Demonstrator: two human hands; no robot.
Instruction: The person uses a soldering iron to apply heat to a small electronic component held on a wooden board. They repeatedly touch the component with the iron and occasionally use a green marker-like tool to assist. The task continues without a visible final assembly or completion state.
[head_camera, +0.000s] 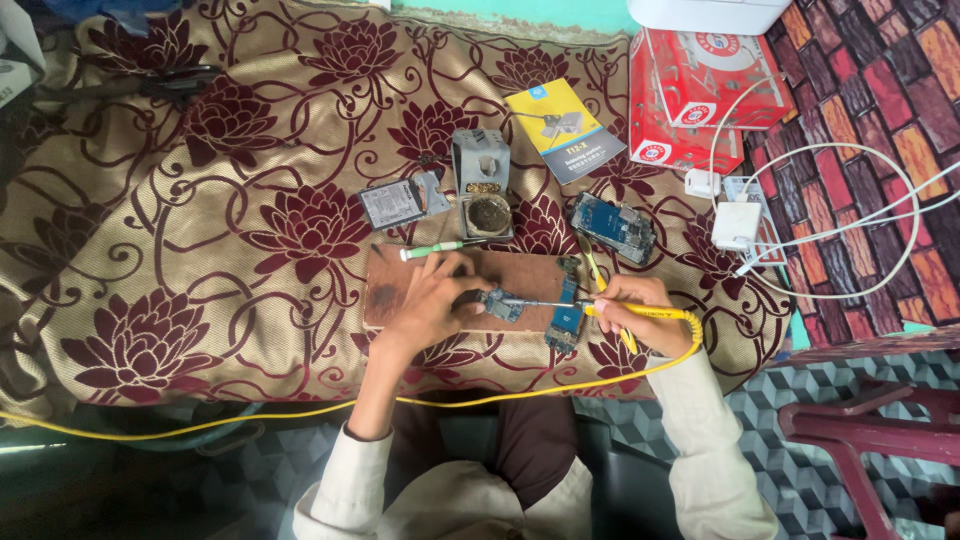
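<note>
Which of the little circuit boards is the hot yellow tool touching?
The small circuit board under the left hand; the soldering iron tip reaches it. The long board lies beside it, the big board farther up.

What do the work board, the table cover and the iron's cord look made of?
Work board: looks like wood, matte brown, with a dark scorched patch. Table cover: woven fabric, beige with maroon flowers, slightly creased. Soldering iron cord: smooth yellow sheath, probably rubber or plastic.

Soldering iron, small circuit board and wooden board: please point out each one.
soldering iron (640, 312), head view, on its yellow handle.
small circuit board (505, 305), head view, on its middle.
wooden board (530, 272), head view, on its bare top.
</note>
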